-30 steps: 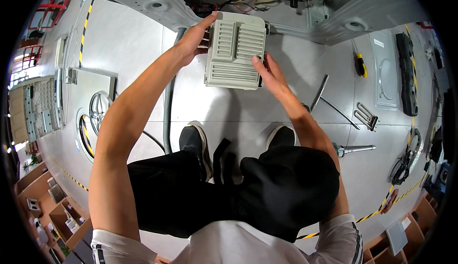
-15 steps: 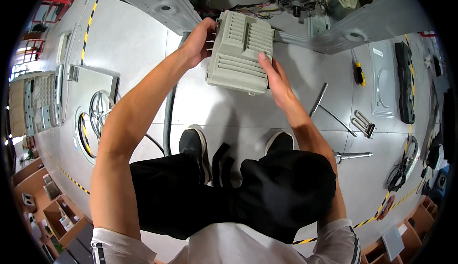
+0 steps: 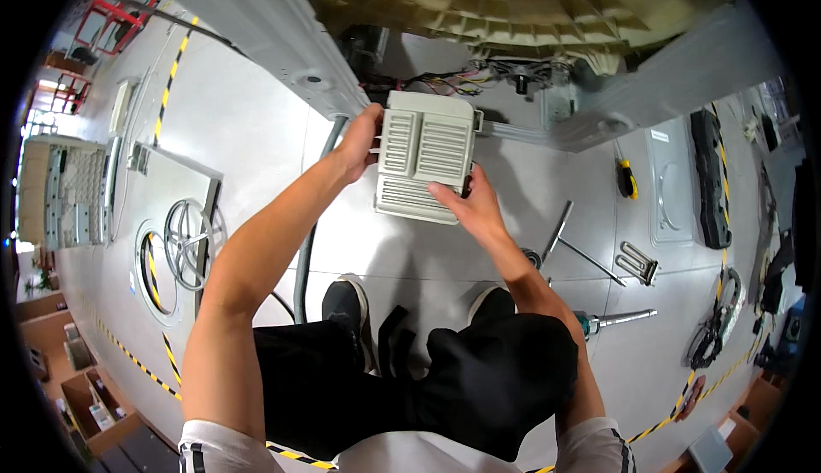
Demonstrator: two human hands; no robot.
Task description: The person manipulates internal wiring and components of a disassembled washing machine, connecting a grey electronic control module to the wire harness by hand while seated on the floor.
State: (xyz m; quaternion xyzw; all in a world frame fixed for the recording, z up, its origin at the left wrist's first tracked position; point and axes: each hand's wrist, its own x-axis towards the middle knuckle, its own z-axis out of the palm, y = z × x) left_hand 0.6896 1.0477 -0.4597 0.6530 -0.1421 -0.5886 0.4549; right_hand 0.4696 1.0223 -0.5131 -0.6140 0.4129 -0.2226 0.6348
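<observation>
A light grey ribbed plastic housing (image 3: 425, 144), box-shaped, is held between my two hands in front of an opened machine. My left hand (image 3: 357, 146) grips its left edge, with the fingers partly hidden behind it. At the lower right corner, my right hand (image 3: 473, 208) has the thumb on the ribbed face and the other fingers at the side and underneath. Just beyond the housing lie loose coloured wires (image 3: 453, 84) inside the machine's grey metal frame (image 3: 315, 67). Above them is the yellowish ribbed tub (image 3: 547, 11).
On the floor to the right lie a T-handle wrench (image 3: 560, 238), a screwdriver (image 3: 629, 180), a heating element (image 3: 637, 263) and a power tool (image 3: 599, 322). A grey hose (image 3: 304, 259) runs at left, near a spoked wheel (image 3: 184, 246) on a metal panel (image 3: 175, 186).
The housing and both hands appear lower in view, and the housing's ribbed face is turned more squarely upward. More of the tub shows. Both hands keep their hold.
</observation>
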